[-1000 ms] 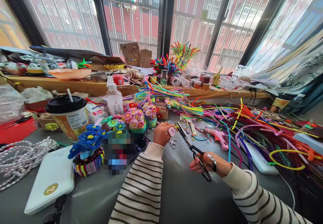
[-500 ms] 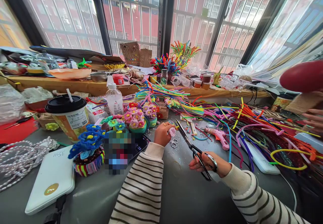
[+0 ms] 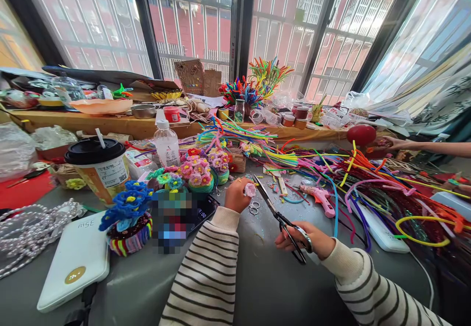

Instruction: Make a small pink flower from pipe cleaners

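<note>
The small pink pipe-cleaner flower point(image 3: 250, 189) sits pinched at the tips of the left hand point(image 3: 236, 196), held just above the grey bench point(image 3: 265, 277), right of the phone point(image 3: 198, 214). It looks feather-light, fuzzy and soft over a bendable wire core, so it would likely crush or deform under a hard squeeze (best held low, by its base or stem). The left fingers are closed snugly around it. The right hand point(image 3: 307, 240) has its fingers through the loops of black scissors point(image 3: 281, 218), blades nearly shut, tips just beside the flower. Small silver snips point(image 3: 253, 208) lie on the bench below, a pink glue gun point(image 3: 319, 199) further right, finished flower pots point(image 3: 198, 171) to the left
</note>
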`<state>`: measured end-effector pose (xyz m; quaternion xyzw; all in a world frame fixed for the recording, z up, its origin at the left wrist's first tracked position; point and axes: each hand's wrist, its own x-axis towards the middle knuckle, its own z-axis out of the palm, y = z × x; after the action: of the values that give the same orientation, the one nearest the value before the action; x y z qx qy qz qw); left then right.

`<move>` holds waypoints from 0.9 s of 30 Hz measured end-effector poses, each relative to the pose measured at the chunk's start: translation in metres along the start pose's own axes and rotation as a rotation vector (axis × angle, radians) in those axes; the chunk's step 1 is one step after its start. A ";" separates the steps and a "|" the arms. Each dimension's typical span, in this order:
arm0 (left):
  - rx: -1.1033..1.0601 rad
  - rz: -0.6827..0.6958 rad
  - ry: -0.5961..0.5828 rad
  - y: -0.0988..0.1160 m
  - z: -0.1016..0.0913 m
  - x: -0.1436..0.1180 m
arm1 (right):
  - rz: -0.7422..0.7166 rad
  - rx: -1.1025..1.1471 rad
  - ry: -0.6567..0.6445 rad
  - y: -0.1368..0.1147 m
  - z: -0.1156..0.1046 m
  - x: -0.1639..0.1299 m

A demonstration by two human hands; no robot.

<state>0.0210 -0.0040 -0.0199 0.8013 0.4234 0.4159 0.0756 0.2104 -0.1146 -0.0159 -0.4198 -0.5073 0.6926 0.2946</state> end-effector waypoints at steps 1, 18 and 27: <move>0.004 0.000 -0.002 0.000 0.000 0.000 | 0.007 -0.024 0.008 0.000 0.001 0.000; 0.073 -0.027 -0.010 0.001 0.001 0.001 | -0.134 -0.709 0.295 0.003 0.008 0.005; -0.248 -0.056 0.045 0.002 0.000 0.005 | -0.213 -0.449 -0.048 -0.005 0.005 -0.004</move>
<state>0.0233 -0.0016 -0.0164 0.7642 0.3926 0.4806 0.1761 0.2078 -0.1186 -0.0094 -0.4025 -0.6966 0.5373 0.2530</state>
